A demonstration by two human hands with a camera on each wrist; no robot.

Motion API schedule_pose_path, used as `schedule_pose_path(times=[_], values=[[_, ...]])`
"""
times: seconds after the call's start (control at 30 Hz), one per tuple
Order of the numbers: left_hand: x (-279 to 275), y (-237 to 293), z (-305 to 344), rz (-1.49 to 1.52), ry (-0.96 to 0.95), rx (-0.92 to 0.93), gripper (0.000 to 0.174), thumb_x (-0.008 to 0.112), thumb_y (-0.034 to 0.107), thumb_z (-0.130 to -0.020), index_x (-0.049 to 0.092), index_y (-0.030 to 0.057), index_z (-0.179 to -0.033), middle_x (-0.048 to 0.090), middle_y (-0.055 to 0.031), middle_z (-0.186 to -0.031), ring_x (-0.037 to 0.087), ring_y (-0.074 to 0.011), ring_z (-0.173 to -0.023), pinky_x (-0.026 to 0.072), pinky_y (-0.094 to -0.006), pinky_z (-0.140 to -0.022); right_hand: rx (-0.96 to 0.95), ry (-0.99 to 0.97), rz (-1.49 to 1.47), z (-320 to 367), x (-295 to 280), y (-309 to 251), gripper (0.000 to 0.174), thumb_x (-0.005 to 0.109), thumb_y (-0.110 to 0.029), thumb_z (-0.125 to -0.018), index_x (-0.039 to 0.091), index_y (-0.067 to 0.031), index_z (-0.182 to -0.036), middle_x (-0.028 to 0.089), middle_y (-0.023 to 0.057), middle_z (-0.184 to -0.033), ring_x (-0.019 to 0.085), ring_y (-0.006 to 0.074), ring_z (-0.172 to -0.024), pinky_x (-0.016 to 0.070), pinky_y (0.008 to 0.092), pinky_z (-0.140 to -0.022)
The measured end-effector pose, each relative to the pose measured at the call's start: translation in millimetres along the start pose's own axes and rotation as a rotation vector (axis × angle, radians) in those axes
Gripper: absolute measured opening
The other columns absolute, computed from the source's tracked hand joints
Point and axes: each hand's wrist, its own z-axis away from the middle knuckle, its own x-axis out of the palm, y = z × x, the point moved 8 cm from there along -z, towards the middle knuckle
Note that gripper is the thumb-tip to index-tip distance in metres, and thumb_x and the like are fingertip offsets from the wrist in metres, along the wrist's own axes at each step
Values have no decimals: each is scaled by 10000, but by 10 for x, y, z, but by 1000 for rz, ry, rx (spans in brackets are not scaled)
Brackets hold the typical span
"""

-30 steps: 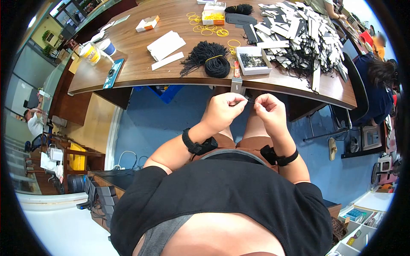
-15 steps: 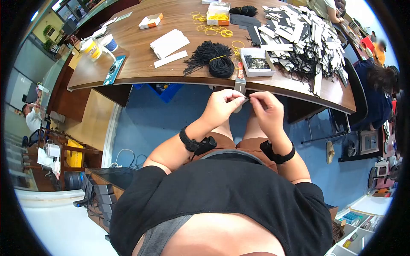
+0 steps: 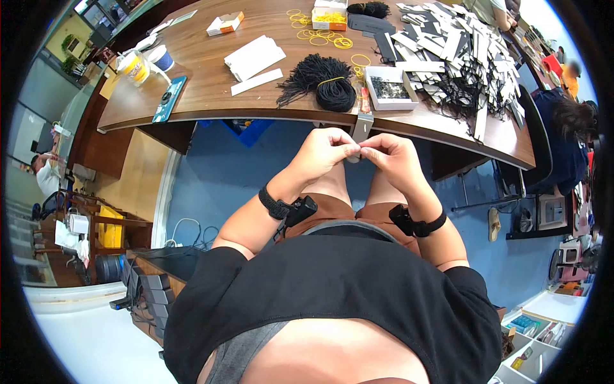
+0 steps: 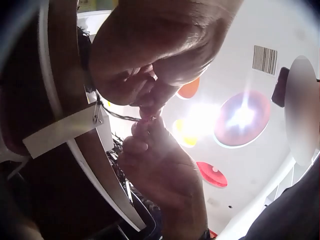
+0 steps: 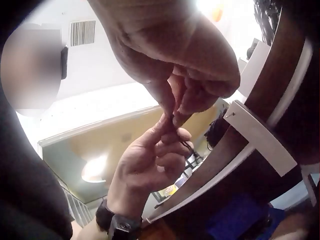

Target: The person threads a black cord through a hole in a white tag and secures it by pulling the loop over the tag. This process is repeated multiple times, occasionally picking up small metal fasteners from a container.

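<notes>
In the head view my left hand (image 3: 323, 153) and right hand (image 3: 393, 157) meet fingertip to fingertip in front of the table edge. Between them they pinch a thin black cord (image 4: 117, 116), which the left wrist view shows running back to a pin. That small wire pin (image 4: 97, 114) sits at the end of a flat pale tag (image 4: 62, 132). From above, the tag (image 3: 362, 128) looks grey and juts out over the table's edge. Thumbs and index fingertips hide the cord's end.
Behind the tag lie a bundle of black cords (image 3: 336, 95) and a white box of small dark pieces (image 3: 390, 88). A heap of corded tags (image 3: 457, 64) covers the right side. White strips (image 3: 256, 59), yellow rubber bands (image 3: 326, 38), a phone (image 3: 169, 99) and cups (image 3: 161, 59) are farther left.
My hands have come closer together, shifting slightly left, and their fingertips now meet. A second ago a small gap with the dark cord showed between them. The head view has shifted slightly.
</notes>
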Motion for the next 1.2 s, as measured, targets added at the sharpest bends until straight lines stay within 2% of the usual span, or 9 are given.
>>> schedule_pose_path(times=[0.23,0.3,0.43,0.6,0.73,0.8,1.0,1.1,1.2], values=[[88,-194,49,251,-73,-206,143,659,160,-850,640,19,-832,606,-3,-723,441,-29,-553,329,-162,-482,-85,3,174,32,-16,-90,89,663,-92,-798,645,-5,-805,610,10,-695,525,58,-634,432,217,-571],[91,-148,28,99,-44,-168,142,667,154,-840,642,15,-822,607,-4,-718,455,-39,-561,355,-180,-494,-46,6,196,39,-37,-93,79,652,-85,-798,634,-10,-781,592,-3,-681,507,48,-620,416,208,-552],[72,2,-42,-203,15,59,121,688,131,-803,652,15,-804,593,-10,-703,490,-80,-584,407,-235,-531,53,12,-124,-33,-95,323,44,631,-74,-806,620,-32,-799,587,-4,-702,476,46,-568,381,189,-511],[87,286,-107,-862,184,347,92,657,124,-774,666,37,-804,572,-86,-712,565,-224,-637,455,-322,-583,218,88,-631,-94,-121,415,55,585,-94,-844,581,-39,-842,591,17,-717,465,59,-496,357,179,-456],[127,269,-175,-1128,279,472,102,624,127,-778,665,34,-786,569,-126,-723,576,-293,-685,462,-363,-608,242,176,-712,-221,-138,869,77,540,-92,-867,572,-39,-822,553,16,-648,426,61,-452,311,182,-411],[48,83,-247,-999,254,364,122,639,136,-785,688,29,-820,586,-110,-750,577,-249,-691,461,-328,-620,312,237,-501,-195,-81,986,91,548,-106,-866,585,-57,-798,513,-13,-613,395,45,-455,290,183,-409],[-33,-449,-370,-395,145,169,178,664,157,-809,701,7,-896,607,-78,-803,561,-145,-748,441,-272,-671,481,57,-657,-49,190,1190,104,572,-163,-869,597,-78,-813,517,-27,-626,396,33,-465,272,174,-411],[-8,-505,-358,-315,152,123,182,663,152,-817,695,-6,-900,603,-70,-804,551,-125,-761,435,-260,-681,513,49,-484,-71,108,1178,76,592,-137,-846,588,-63,-830,542,12,-683,448,89,-490,340,215,-432],[-43,-474,-358,-368,182,128,174,662,146,-812,693,-8,-889,599,-69,-786,552,-130,-723,441,-261,-657,-300,546,491,-56,-277,562,106,621,-95,-798,585,-47,-885,570,57,-789,527,171,-573,430,270,-510]])
